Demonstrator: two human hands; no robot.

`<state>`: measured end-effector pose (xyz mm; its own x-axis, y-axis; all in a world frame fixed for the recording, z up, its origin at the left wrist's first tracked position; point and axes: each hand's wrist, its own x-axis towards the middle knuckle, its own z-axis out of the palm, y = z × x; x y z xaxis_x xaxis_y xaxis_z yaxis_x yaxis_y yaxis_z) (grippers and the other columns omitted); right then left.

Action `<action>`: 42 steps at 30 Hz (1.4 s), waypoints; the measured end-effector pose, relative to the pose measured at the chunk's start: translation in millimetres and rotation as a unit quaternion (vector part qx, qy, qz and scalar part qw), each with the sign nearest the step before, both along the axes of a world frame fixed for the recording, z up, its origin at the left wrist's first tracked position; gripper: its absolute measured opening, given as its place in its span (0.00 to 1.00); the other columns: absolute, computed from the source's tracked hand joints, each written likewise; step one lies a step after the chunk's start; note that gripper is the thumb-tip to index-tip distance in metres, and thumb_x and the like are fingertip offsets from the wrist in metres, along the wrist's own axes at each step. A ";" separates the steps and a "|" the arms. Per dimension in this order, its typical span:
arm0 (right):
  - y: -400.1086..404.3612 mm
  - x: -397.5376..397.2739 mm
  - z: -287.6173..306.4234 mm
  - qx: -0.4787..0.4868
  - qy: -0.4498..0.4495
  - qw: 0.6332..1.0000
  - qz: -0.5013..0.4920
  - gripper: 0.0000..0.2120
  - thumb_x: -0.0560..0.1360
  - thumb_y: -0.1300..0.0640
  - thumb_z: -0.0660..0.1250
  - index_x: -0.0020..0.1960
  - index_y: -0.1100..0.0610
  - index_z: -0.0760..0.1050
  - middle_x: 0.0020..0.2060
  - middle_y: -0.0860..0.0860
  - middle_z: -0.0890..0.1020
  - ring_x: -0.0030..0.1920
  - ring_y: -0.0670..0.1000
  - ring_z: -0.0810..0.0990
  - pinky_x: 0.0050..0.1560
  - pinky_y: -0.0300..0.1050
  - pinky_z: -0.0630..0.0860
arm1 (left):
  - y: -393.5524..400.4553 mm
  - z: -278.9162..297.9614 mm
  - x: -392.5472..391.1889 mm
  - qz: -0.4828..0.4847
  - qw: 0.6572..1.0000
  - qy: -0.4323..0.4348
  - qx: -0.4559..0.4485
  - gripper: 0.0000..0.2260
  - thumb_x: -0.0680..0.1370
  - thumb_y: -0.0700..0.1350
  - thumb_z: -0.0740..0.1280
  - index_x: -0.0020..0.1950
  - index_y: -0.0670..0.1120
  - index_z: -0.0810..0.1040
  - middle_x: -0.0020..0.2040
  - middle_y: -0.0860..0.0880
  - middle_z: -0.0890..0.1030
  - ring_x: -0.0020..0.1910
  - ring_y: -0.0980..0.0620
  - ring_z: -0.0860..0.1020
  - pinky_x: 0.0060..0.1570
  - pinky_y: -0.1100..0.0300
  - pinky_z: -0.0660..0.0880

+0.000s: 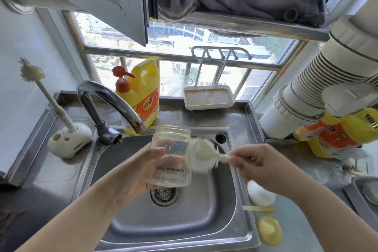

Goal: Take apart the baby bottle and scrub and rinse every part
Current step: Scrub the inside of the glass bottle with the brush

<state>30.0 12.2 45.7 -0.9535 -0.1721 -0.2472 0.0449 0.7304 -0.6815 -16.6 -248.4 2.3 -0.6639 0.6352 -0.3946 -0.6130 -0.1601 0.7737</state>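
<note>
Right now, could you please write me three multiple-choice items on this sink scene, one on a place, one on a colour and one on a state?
1. Where is the bottle body?
A. Held above the sink
B. On the wooden tray
C. Beside the brush stand

2. What colour is the pump on the detergent jug?
A. Blue
B. Orange-red
C. White

3. What is the right hand doing?
A. Resting open
B. Turning the faucet
C. Gripping the brush

Answers:
1 A, the left hand holds it over the basin.
2 B, the pump head is orange-red.
3 C, its fingers pinch the handle, with the bristles against the bottle's outside.
</note>
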 end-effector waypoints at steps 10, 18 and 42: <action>-2.4 -3.1 0.0 -0.050 0.022 0.997 -0.045 0.07 0.75 0.46 0.63 0.43 0.40 0.80 0.29 0.51 0.72 0.29 0.45 0.67 0.34 0.42 0.65 | 2.8 -0.4 -3.4 0.042 0.998 -0.034 0.017 0.35 0.55 0.56 0.80 0.60 0.50 0.78 0.56 0.39 0.81 0.54 0.39 0.80 0.44 0.48 0.80; -21.7 -2.7 6.0 -0.025 0.055 0.998 0.009 0.08 0.76 0.48 0.63 0.48 0.44 0.81 0.30 0.46 0.75 0.30 0.41 0.70 0.34 0.34 0.66 | 10.8 6.7 -10.3 0.040 0.998 0.037 -0.029 0.17 0.64 0.47 0.72 0.53 0.52 0.81 0.52 0.42 0.83 0.49 0.45 0.82 0.47 0.52 0.80; -7.1 9.7 9.5 -0.005 0.004 1.000 0.027 0.07 0.75 0.48 0.65 0.42 0.41 0.80 0.29 0.42 0.76 0.31 0.40 0.71 0.37 0.33 0.66 | -5.5 0.3 -5.2 0.015 0.999 -0.030 0.029 0.40 0.51 0.54 0.80 0.61 0.48 0.76 0.56 0.36 0.80 0.51 0.39 0.81 0.47 0.46 0.78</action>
